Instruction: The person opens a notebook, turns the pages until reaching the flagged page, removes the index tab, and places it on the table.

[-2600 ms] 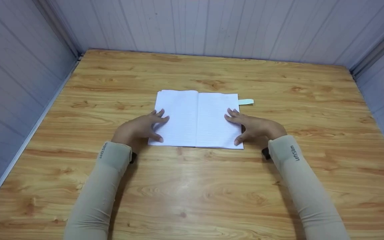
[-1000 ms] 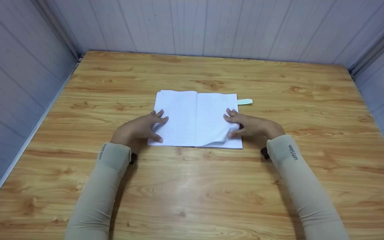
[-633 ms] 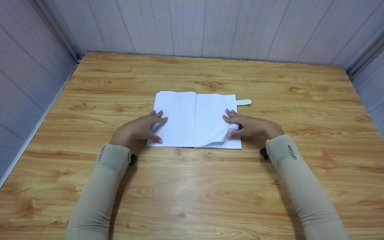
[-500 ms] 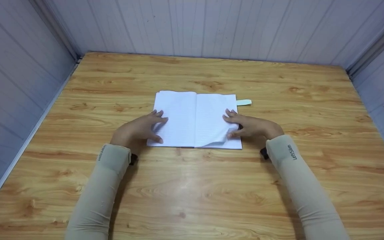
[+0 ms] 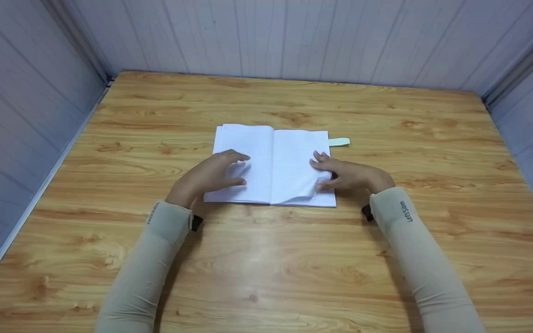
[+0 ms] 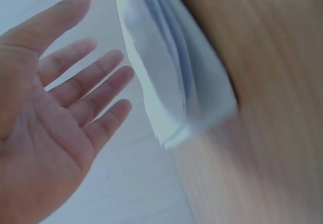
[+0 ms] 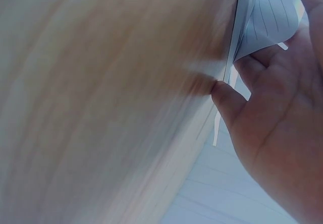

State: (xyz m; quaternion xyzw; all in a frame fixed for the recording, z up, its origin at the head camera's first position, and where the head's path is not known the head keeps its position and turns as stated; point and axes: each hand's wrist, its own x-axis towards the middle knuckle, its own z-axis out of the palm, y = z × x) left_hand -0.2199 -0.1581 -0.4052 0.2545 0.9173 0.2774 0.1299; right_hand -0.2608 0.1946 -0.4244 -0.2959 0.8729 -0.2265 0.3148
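An open notebook [image 5: 254,141] with white lined pages lies on the wooden table. My left hand [image 5: 208,176] is over its left page, thumb and fingers apart and relaxed; the left wrist view shows the left hand [image 6: 65,113] holding nothing beside the page edges [image 6: 174,67]. At the notebook's right edge, my right hand [image 5: 352,175] has the near corner of the right page [image 5: 304,188] turned up at its thumb. In the right wrist view, that page [image 7: 267,22] curls between the thumb and fingers of the right hand [image 7: 282,118]. One finger touches the table beside the notebook.
A pale green strip [image 5: 339,142] sticks out from the notebook's right side near the top. The wooden table [image 5: 266,259] reaches back to a panelled wall [image 5: 266,37], with further walls at left and right.
My left hand has come off the left page edge and shifted rightward over the page. Earlier, the right page's near corner was lifted by my right thumb; it stays curled.
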